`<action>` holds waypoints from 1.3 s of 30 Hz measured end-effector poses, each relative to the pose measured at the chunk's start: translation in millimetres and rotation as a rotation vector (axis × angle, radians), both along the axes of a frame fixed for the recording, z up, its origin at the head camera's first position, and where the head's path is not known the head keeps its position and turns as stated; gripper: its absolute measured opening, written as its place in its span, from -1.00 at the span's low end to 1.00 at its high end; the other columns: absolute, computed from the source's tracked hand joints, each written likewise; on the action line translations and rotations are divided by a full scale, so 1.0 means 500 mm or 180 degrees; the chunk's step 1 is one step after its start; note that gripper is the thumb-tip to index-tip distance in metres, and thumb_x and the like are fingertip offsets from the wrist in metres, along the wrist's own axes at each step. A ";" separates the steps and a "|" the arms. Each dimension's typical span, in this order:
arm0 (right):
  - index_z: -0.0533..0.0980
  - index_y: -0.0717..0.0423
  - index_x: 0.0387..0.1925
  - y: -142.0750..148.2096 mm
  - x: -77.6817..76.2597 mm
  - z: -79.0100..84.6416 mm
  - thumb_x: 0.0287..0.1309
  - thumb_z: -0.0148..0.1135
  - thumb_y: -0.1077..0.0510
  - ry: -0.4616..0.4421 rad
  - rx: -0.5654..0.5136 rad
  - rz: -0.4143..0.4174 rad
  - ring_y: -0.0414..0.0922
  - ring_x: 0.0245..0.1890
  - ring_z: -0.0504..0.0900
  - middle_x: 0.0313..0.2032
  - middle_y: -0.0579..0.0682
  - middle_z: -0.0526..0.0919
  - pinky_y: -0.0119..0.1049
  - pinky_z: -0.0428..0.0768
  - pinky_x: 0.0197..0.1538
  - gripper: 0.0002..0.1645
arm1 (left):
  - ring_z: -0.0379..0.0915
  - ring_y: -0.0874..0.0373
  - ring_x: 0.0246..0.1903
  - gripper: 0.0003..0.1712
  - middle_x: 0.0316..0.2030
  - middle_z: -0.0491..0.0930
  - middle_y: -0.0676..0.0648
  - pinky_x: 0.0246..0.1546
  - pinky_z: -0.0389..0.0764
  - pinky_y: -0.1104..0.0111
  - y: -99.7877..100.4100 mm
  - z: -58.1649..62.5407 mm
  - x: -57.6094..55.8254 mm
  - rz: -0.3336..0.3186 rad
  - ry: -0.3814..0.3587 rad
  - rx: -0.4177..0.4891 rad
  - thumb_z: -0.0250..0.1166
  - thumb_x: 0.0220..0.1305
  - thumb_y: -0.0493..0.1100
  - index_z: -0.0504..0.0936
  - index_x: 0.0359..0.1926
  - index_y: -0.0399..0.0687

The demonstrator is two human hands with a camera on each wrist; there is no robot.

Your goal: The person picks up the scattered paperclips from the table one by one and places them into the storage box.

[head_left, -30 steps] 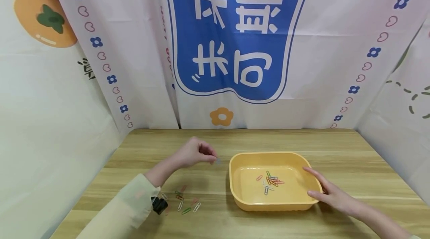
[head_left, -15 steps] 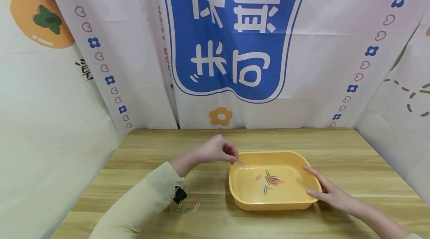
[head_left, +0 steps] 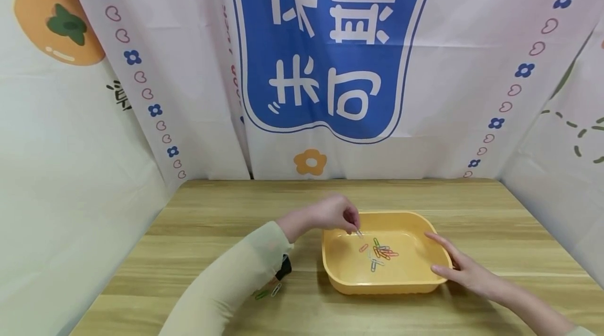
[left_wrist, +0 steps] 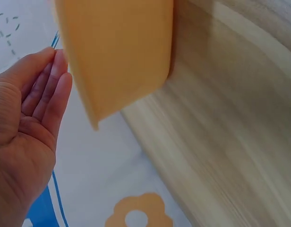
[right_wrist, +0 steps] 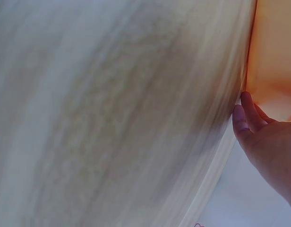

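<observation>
My left hand (head_left: 336, 213) pinches a pale paper clip (head_left: 359, 233) between thumb and fingertips, over the left part of a yellow plastic tray (head_left: 384, 290). In the left wrist view the left hand (left_wrist: 34, 109) shows its thumb and fingertips together beside the tray wall (left_wrist: 119, 52). Inside the tray lies a loose group of coloured paper clips (head_left: 384, 253), red, green and pale. At the right rim my right hand (head_left: 464, 272) holds the tray, thumb and fingers spread along its side. The right wrist view shows this hand (right_wrist: 268, 137) against the tray's outside.
On the wooden table (head_left: 226, 205), left of the tray, a white clip (head_left: 276, 289) and a green clip (head_left: 261, 294) lie partly beside my left sleeve (head_left: 236, 278), which hides others. A black wrist device (head_left: 284, 268) hangs under that wrist. Printed cloth (head_left: 453, 89) walls the back.
My left hand has carried the pinched paper clip rightward, from the table beside the tray to above the tray's inside. The right hand and the tray have stayed in place.
</observation>
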State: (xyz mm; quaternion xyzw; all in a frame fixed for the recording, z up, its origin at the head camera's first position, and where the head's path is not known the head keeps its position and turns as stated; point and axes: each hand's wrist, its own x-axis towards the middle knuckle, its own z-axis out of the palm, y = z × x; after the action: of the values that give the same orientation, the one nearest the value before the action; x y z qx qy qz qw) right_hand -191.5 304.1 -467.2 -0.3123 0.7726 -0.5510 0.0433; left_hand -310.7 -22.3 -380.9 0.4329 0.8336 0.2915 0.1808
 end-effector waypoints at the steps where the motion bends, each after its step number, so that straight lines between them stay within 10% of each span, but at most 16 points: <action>1: -0.05 0.29 0.45 0.000 0.000 0.001 0.31 0.01 0.47 -0.0009 0.0007 -0.0008 -0.47 0.16 0.31 0.36 0.44 -0.11 -0.41 0.57 -0.07 -0.23 | 0.56 0.31 -0.49 -0.91 -0.49 0.66 0.04 -0.40 0.57 0.53 0.005 -0.003 0.000 -0.0015 0.0031 -0.0047 0.37 0.19 -0.36 0.67 -0.43 -0.14; 4: -0.05 0.30 0.45 -0.001 0.000 0.006 0.31 0.01 0.47 -0.0036 0.0012 -0.0008 -0.48 0.16 0.29 0.27 0.68 -0.23 -0.42 0.56 -0.06 -0.23 | 0.54 0.33 -0.51 -0.85 -0.53 0.63 0.09 -0.45 0.55 0.54 0.016 -0.014 -0.001 -0.0044 0.0140 -0.0186 0.38 0.17 -0.36 0.66 -0.48 -0.06; 20: -0.05 0.34 0.44 -0.002 -0.002 0.009 0.30 0.03 0.47 0.0027 0.0075 -0.0031 -0.49 0.16 0.28 0.28 0.68 -0.21 -0.46 0.54 -0.05 -0.23 | 0.52 0.38 -0.49 -0.96 -0.50 0.59 0.15 -0.42 0.55 0.56 0.011 -0.021 0.005 -0.0160 0.0245 -0.0281 0.39 0.18 -0.30 0.69 -0.39 -0.19; 39: -0.06 0.34 0.44 -0.002 0.008 0.012 0.32 0.04 0.43 -0.0067 0.0225 -0.0173 -0.52 0.15 0.27 0.33 0.60 -0.17 -0.44 0.56 -0.08 -0.24 | 0.55 0.30 -0.44 -0.93 -0.45 0.67 -0.01 -0.36 0.61 0.42 -0.184 0.021 0.092 0.0175 -0.0014 0.0444 0.37 0.22 -0.27 0.70 -0.39 -0.03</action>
State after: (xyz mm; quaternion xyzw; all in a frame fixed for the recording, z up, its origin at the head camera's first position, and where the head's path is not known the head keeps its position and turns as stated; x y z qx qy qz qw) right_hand -187.4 303.2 -461.2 -0.2836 0.7993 -0.5276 0.0475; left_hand -264.9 -114.4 -370.5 0.4209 0.8224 0.3546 0.1440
